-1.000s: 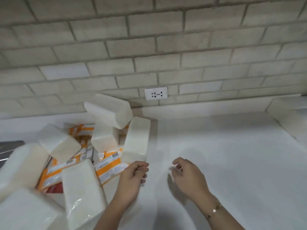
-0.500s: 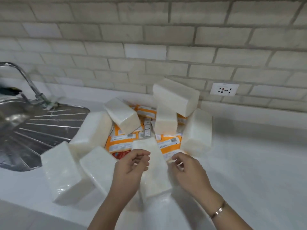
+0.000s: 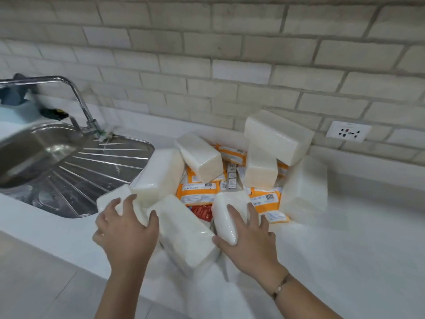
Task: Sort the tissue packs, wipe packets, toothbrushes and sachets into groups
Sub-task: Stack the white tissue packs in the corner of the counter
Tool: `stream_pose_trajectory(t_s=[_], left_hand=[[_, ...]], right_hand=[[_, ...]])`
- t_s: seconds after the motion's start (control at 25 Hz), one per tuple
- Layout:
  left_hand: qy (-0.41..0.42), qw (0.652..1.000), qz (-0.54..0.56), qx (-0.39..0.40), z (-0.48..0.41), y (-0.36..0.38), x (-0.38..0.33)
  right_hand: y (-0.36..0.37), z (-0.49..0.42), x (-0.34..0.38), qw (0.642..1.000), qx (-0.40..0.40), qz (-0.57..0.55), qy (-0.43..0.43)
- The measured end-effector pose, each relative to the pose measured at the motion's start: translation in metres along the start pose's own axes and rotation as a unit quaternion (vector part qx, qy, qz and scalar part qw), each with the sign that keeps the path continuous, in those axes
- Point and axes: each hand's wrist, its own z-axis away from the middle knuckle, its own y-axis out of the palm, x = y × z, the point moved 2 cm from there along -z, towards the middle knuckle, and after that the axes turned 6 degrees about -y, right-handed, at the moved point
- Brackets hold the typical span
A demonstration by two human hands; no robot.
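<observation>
A: Where are the tissue packs?
B: Heaped on the worktop beside the sink, over orange wipe packets. Left hand and right hand each clasp 1.
A: Handling?
B: Probably light, squashy, slick film. Grip across the short width.

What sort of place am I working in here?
Probably a kitchen counter: a stainless steel sink with ribbed drainboard and tap on the left, a white worktop, and a tiled wall with a socket.
</observation>
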Motion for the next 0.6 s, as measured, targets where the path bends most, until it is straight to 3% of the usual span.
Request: stream_pose_trajectory(t_s=[0.16, 0.32, 0.6], left_hand=[[-0.145, 0.982, -0.029, 0.116, -0.016, 0.005, 0.023], [-0.201, 0.960, 0.012, 0.196, -0.021, 0.016, 0.032], [-0.191, 0.967, 0.097, 0.138, -0.023, 0.006, 0.047]], right_hand=[[0.003, 0.001, 0.000, 1.000, -0.015, 0.020, -0.011], [0.006, 0.004, 0.000, 0.999, -0.034, 0.033, -0.012], [0.008, 0.007, -0.006, 0.999, -0.040, 0.027, -0.016]])
